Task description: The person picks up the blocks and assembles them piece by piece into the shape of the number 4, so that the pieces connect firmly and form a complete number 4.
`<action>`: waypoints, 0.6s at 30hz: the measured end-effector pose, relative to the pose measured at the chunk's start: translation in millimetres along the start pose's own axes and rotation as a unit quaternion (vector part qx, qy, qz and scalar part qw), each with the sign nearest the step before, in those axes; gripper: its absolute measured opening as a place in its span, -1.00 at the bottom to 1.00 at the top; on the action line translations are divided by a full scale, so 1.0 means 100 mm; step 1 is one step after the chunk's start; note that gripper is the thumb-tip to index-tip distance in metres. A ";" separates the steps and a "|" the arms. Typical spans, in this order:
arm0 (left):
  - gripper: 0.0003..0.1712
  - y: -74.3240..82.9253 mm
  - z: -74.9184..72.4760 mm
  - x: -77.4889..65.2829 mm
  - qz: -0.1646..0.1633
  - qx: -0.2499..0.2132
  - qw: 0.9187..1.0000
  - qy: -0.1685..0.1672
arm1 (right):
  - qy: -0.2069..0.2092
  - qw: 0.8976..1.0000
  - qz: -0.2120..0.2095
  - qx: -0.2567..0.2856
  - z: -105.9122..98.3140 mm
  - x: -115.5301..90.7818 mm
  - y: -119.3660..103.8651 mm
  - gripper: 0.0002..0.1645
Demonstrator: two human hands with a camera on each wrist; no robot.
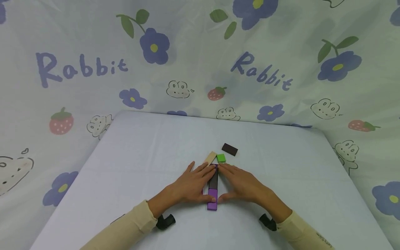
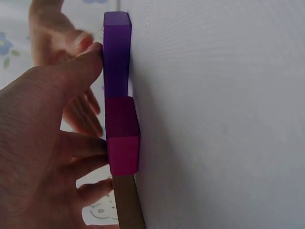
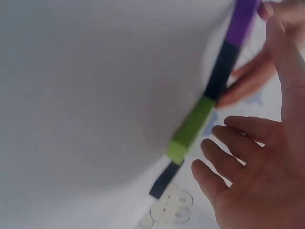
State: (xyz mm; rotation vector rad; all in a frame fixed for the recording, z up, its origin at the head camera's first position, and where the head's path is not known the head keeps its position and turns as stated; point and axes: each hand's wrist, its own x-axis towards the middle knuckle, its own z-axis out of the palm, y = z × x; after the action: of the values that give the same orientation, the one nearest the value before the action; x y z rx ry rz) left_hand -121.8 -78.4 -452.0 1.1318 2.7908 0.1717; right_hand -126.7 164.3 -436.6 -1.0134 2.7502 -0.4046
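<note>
A purple block (image 1: 212,205) and a dark block (image 1: 213,180) lie end to end in a row on the white table. My left hand (image 1: 194,183) is along the row's left side, its thumb touching the purple block and its fingers reaching over the dark one. In the left wrist view, a magenta block (image 2: 124,155) sits beside the purple one, close to the left fingers. Across the row, my right hand (image 1: 245,184) has its fingers spread and relaxed, with nothing held; its fingertips are close to the row's far end.
Just beyond the hands are a small green block (image 1: 221,158) and a light wooden block (image 1: 210,157). Farther back lies a separate dark brown block (image 1: 230,149). A patterned curtain (image 1: 200,62) with flowers and rabbits hangs behind the white-covered table (image 1: 150,149).
</note>
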 end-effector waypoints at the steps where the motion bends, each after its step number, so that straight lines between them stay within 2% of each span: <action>1: 0.16 0.00 0.00 0.00 -0.002 0.001 1.000 -0.002 | 0.003 1.000 0.008 0.008 -0.04 0.01 0.02 0.28; 5: 0.16 -0.01 -0.01 0.01 -0.004 0.001 1.000 -0.007 | 0.022 0.998 0.051 0.036 -0.21 0.09 0.21 0.04; 9: 0.16 -0.01 -0.01 0.01 -0.003 0.001 1.000 -0.006 | 0.034 0.995 0.080 0.044 -0.37 0.17 0.50 -0.13; 14: 0.16 -0.01 0.00 0.01 -0.005 -0.002 1.000 -0.011 | 0.008 0.992 0.101 0.070 -0.47 0.25 0.77 -0.15; 18: 0.16 0.00 0.01 0.00 -0.009 -0.006 1.000 -0.013 | -0.008 0.992 0.104 0.074 -0.48 0.33 0.88 -0.10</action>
State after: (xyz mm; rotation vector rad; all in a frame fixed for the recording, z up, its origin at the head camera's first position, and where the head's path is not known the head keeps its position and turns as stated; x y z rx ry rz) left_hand -121.6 -78.4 -452.7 1.0984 2.7728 0.1697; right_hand -217.3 215.8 -421.0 -0.6827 2.7281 -0.5523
